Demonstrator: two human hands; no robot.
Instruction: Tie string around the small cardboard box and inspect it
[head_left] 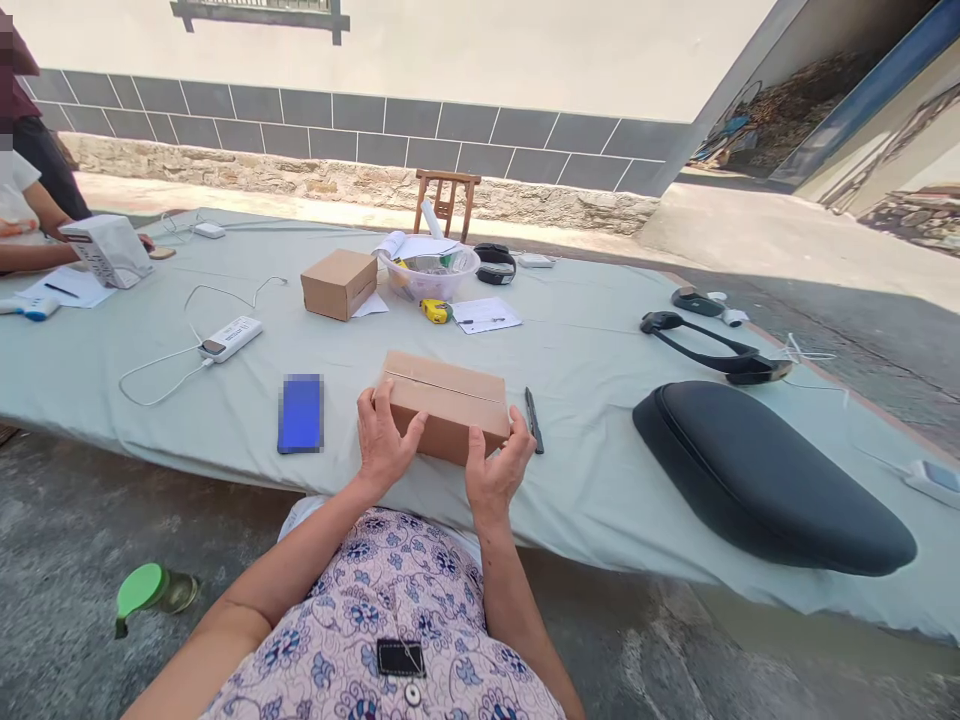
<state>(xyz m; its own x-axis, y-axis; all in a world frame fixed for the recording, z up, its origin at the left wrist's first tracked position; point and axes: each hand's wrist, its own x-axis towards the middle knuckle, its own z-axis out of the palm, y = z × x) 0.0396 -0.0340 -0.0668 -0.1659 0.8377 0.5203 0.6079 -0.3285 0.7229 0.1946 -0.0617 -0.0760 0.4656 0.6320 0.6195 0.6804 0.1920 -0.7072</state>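
Note:
A closed brown cardboard box (450, 392) rests on the cloth-covered table right in front of me, a seam running along its top. My left hand (386, 437) grips its left end, fingers over the top edge and thumb on the near side. At the opposite end my right hand (498, 462) holds the near right corner, its thumb also against the front face. Just right of the box lies a black pen-like tool (533, 420). To the left is a flat blue item (301, 414), blurred out in part.
Behind the box stand another carton (339, 284), a plastic basket (429, 278), a yellow tape measure (436, 311) and paper (487, 316). A power bank (231, 339) with a cable lies left. A black padded seat (772, 480) fills the right side. Another person (26, 215) sits far left.

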